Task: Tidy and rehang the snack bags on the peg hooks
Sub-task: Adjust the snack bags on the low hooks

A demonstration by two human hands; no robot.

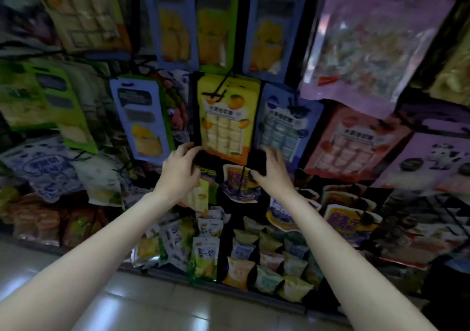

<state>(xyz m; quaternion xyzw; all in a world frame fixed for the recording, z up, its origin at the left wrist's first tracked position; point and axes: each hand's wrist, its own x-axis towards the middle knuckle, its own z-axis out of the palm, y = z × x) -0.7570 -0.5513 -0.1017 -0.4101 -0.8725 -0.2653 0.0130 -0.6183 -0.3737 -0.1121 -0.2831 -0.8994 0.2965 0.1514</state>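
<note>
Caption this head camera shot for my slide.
Both hands reach below a hanging yellow orange-printed snack bag.

- Your one open pocket is the dark gap (230, 164) under the yellow bag (227, 117), between your left hand (179, 169) and right hand (273, 169).
- At 9 o'clock of it, the blue mango bag (142, 117) crowds in.
- At 3 o'clock, the pale blue bag (282, 124) blocks you.
- At 6 o'clock, a purple pouch (240, 183) on its black peg hook (243, 175) juts out.

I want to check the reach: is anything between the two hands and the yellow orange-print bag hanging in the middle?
Nothing visible. The left hand is at the yellow bag's lower left corner, the right hand just below its lower right.
</note>
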